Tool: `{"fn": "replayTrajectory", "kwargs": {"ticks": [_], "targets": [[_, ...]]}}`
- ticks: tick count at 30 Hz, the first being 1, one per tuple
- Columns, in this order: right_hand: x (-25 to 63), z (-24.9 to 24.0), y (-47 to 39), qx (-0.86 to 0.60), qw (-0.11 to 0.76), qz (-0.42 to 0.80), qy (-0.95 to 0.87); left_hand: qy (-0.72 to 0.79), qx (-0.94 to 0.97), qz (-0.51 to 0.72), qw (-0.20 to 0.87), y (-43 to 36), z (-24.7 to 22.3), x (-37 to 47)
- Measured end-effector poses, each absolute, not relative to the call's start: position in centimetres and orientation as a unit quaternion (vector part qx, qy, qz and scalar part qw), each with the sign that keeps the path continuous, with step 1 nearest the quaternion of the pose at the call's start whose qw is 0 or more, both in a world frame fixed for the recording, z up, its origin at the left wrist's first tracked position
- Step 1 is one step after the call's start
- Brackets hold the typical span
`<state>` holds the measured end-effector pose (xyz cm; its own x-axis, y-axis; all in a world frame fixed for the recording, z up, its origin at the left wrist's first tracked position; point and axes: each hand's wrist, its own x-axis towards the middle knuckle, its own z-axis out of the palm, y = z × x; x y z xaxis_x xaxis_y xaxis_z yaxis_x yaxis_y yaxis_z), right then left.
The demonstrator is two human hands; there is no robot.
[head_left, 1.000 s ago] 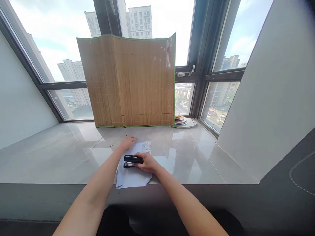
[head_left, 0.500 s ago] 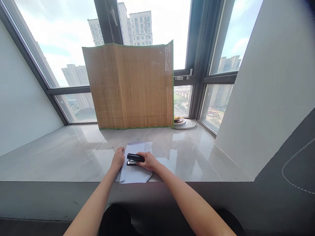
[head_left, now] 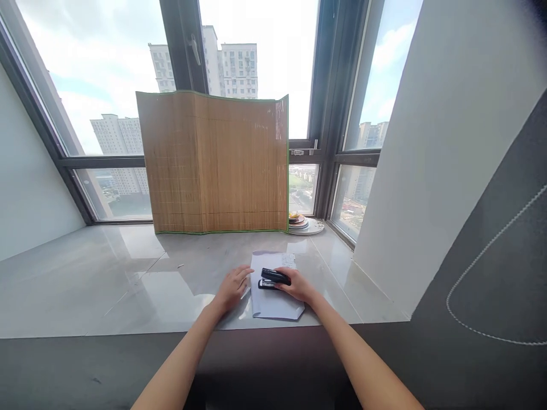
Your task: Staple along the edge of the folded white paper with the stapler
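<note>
A black stapler (head_left: 273,278) rests over the white paper sheets (head_left: 277,307), its top arm raised from the base. My right hand (head_left: 294,285) is wrapped round the stapler's right end. Handwriting shows at the paper's upper right corner, and its lower right corner is bent. At the paper's left edge, my left hand (head_left: 234,285) lies palm down on the sill with its fingers stretched out, the fingertips close to the sheet. Whether they touch the paper I cannot tell.
A bamboo mat (head_left: 222,165) with green edging stands upright against the window. Several stacked plates (head_left: 311,226) sit at its right. The glossy tiled sill (head_left: 162,296) ends at a front edge near my forearms. A beaded cord (head_left: 482,245) hangs at the right wall.
The paper and stapler have shifted to the right in view, partly because the camera turned. My left hand has moved from holding the paper's edge to lying flatter beside it.
</note>
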<state>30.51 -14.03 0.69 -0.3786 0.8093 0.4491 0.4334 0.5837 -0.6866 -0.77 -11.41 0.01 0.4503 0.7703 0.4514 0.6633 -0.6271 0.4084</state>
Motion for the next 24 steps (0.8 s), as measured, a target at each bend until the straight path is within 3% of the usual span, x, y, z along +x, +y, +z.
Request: {"fn": "replayTrajectory", "kwargs": {"ticks": [4,15,24], "targets": [[30.4,0.4,-14.1,-0.422,0.404,0.146,-0.798,0.425,0.862,0.254,0.111,-12.5,-0.3,2.3],[30.8,-0.3,-13.6,-0.406,0.411,0.127,-0.806,0.437,0.843,0.282,0.139,-13.0,0.6,1.8],[31.1,1.0,-14.1,-0.404,0.539,0.163,-0.721,0.418,0.82,0.324,0.219,-11.2,-0.1,0.9]]}}
